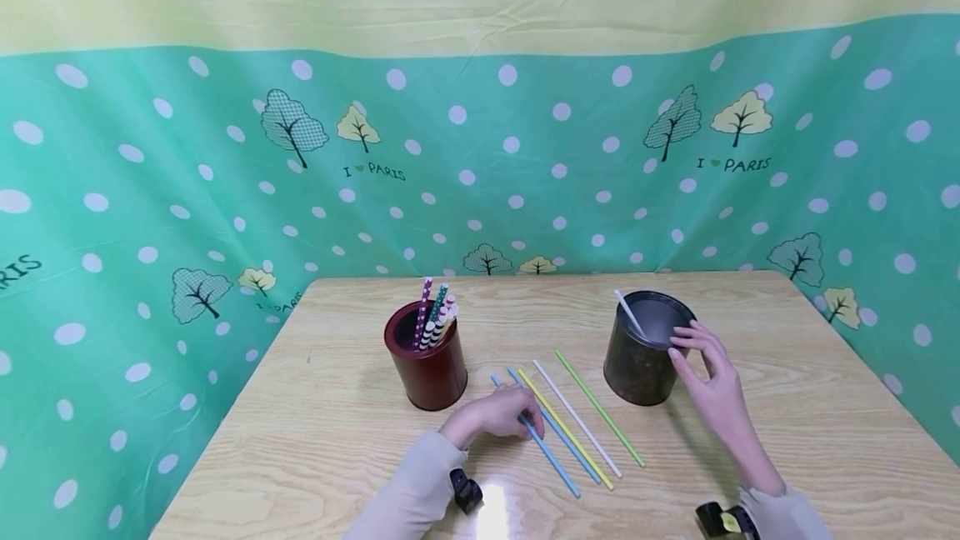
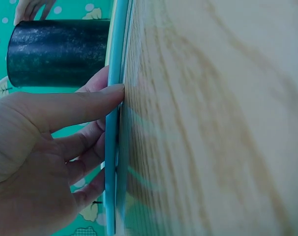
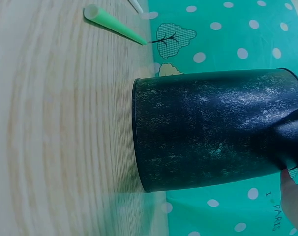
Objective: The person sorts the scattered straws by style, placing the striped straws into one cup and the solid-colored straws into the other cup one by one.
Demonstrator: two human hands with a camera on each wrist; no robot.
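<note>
My left hand (image 1: pixel 510 412) pinches a blue straw (image 1: pixel 558 469) between thumb and fingers, low over the table; the left wrist view shows the thumb on the blue straw (image 2: pixel 111 162). Beside it lie another blue straw (image 1: pixel 573 444), a yellow straw (image 1: pixel 577 442), a white straw (image 1: pixel 588 432) and a green straw (image 1: pixel 603 415). My right hand (image 1: pixel 712 382) holds the rim of a black cup (image 1: pixel 637 369) at its right side. One white straw (image 1: pixel 628 312) leans inside that cup. In the right wrist view, the fingertips are mostly out of sight.
A dark red cup (image 1: pixel 431 377) stands left of the loose straws, holding several patterned straws (image 1: pixel 435 319). Both cups are upright on the wooden table (image 1: pixel 322 432). A green polka-dot cloth (image 1: pixel 465 148) hangs behind and at the sides.
</note>
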